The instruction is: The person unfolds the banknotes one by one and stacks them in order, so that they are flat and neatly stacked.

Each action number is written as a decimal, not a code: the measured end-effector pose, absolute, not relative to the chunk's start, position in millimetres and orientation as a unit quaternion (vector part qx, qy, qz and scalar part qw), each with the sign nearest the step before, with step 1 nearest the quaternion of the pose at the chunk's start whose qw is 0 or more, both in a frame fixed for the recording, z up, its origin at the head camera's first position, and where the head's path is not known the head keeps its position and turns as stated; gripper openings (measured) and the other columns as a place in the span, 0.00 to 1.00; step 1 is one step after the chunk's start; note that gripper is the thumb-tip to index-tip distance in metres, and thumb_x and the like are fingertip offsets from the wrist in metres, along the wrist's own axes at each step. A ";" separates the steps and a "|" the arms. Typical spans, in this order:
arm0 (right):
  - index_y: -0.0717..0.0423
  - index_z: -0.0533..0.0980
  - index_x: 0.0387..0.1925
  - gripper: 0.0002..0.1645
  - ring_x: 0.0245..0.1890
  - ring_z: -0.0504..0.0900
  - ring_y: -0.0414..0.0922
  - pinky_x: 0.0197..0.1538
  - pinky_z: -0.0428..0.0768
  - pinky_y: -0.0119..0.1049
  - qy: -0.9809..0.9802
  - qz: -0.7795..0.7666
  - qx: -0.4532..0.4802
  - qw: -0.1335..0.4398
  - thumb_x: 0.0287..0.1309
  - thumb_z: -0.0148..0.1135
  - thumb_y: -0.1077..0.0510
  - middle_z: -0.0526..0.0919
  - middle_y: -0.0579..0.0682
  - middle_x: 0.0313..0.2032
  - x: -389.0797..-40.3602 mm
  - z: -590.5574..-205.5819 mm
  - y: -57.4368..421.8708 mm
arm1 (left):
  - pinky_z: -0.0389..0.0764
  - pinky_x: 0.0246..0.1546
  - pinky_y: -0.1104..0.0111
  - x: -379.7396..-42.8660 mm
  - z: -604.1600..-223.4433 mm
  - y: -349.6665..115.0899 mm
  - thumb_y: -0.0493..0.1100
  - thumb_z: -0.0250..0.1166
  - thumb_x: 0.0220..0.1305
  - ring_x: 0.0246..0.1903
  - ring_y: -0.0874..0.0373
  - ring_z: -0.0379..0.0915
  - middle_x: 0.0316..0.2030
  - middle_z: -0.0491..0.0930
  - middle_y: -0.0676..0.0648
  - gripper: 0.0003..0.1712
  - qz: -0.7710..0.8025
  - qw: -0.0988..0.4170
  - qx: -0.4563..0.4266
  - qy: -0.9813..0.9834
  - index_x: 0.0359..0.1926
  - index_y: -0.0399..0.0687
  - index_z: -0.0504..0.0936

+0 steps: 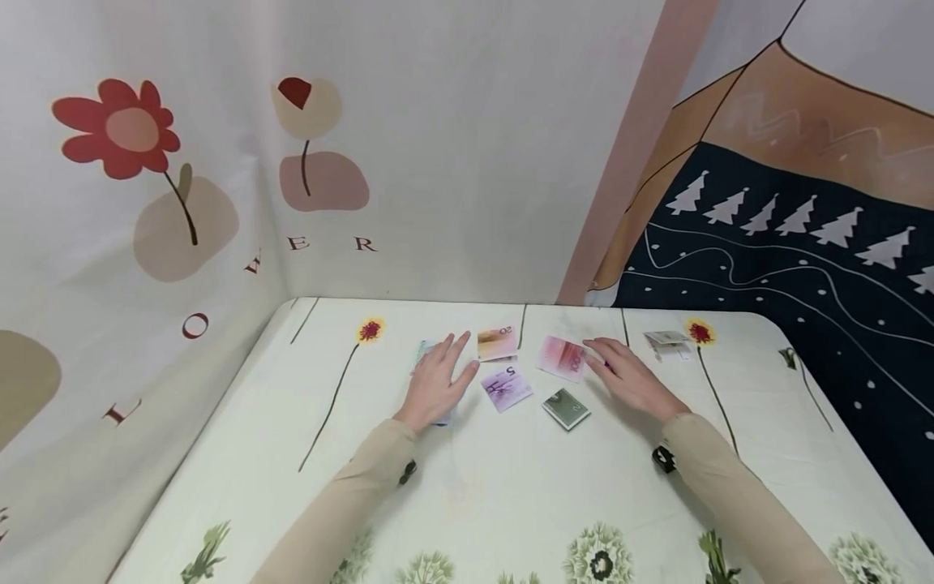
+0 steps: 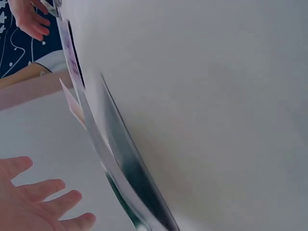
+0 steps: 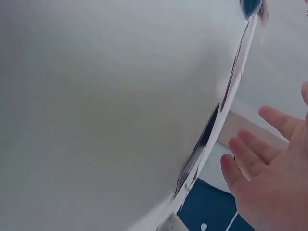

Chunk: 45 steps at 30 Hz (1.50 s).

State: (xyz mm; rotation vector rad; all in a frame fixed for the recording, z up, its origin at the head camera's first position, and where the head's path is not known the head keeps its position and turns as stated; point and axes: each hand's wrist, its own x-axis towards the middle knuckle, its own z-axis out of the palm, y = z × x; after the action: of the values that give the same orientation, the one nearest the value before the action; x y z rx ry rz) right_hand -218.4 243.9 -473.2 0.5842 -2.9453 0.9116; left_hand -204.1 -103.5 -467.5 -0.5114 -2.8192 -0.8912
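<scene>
Head view: your left hand (image 1: 435,385) hid much of the blue note (image 1: 422,351) beneath it; whether your right hand (image 1: 627,377) touched the pink note (image 1: 560,358), you could not tell. Print on the grey note (image 1: 667,337) at far right was too small to read. The bottom edge cut off both your sleeves (image 1: 339,495). Wrist views: frame edges cropped your hands; the notes (image 2: 137,173), nearly edge-on, were blurred

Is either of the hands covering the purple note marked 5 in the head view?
No, the purple note lies uncovered between the left hand and the right hand.
</scene>
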 end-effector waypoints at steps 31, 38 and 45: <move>0.71 0.77 0.50 0.21 0.48 0.74 0.61 0.52 0.74 0.55 -0.919 0.333 0.209 0.021 0.51 0.63 0.70 0.77 0.67 0.46 -256.7 -484.8 228.2 | 0.63 0.64 0.54 -229.8 -472.6 19.5 0.54 0.44 0.74 0.62 0.42 0.64 0.62 0.71 0.38 0.30 -0.378 -0.058 -0.181 -0.906 0.70 0.43 0.63; 0.70 0.78 0.47 0.20 0.44 0.74 0.57 0.49 0.76 0.51 -0.919 0.350 0.183 0.009 0.50 0.64 0.72 0.76 0.64 0.43 -254.6 -483.1 223.2 | 0.66 0.61 0.53 -232.7 -475.3 23.2 0.54 0.45 0.74 0.60 0.40 0.65 0.59 0.73 0.36 0.30 -0.364 -0.065 -0.160 -0.915 0.67 0.40 0.65; 0.70 0.79 0.46 0.18 0.44 0.73 0.56 0.49 0.75 0.50 -0.917 0.365 0.158 -0.001 0.49 0.63 0.73 0.77 0.62 0.42 -253.4 -483.1 220.7 | 0.69 0.58 0.54 -233.8 -476.1 24.3 0.51 0.47 0.74 0.56 0.41 0.69 0.54 0.76 0.37 0.26 -0.367 -0.060 -0.162 -0.914 0.62 0.38 0.71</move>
State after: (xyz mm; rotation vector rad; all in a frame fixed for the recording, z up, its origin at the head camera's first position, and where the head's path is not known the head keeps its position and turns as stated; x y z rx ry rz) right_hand -253.4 220.7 -483.1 0.4967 -2.8833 1.1472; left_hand -233.8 24.3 -476.1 -0.5307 -2.9860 -1.1990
